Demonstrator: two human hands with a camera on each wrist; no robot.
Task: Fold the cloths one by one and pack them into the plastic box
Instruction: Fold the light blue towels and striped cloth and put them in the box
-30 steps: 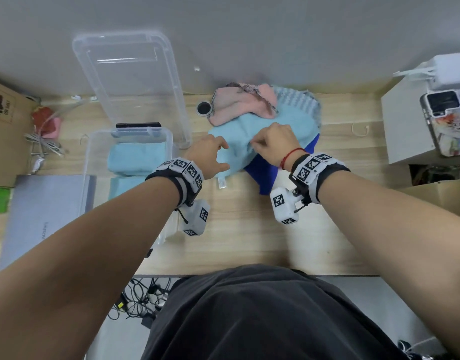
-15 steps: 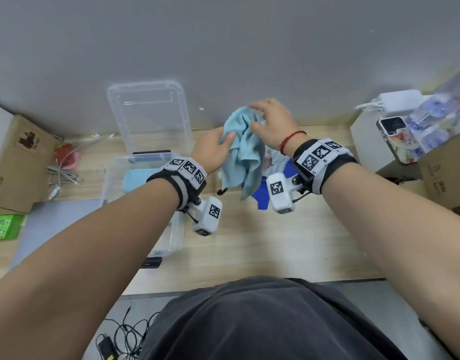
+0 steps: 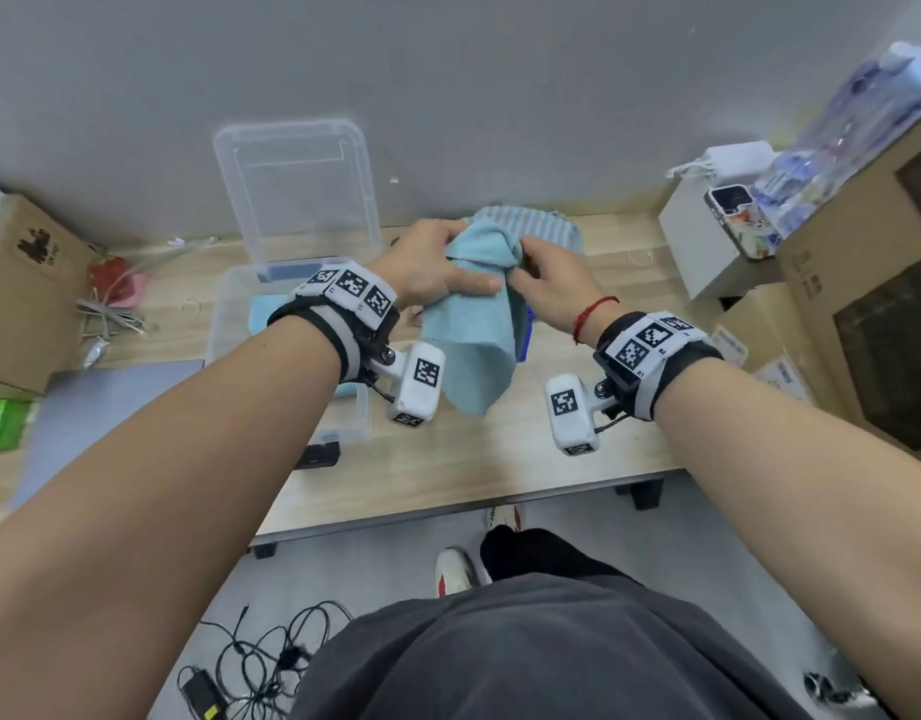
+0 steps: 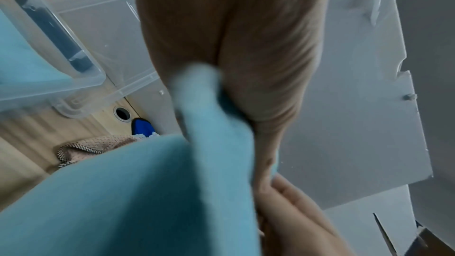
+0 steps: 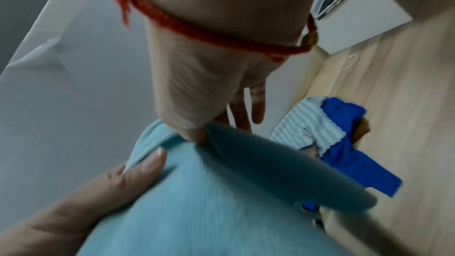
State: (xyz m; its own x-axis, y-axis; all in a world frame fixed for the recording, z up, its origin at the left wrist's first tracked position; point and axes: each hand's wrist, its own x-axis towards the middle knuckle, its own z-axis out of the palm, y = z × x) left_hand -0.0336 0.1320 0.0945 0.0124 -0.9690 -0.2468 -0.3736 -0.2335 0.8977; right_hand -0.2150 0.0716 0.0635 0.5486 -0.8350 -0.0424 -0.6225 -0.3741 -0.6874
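Over desk (image 3: 500, 459), hands (image 3: 492, 275) gripping cloth (image 3: 474, 345)

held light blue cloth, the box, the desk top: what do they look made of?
Light blue cloth: soft fabric, likely microfibre or fleece; matte, drapes limply from the left hand and right hand.
Plastic box: clear, slightly frosted rigid plastic; folded cloth shows through its wall.
Desk: pale wood-grain surface, smooth; laminate or real wood, cannot tell.
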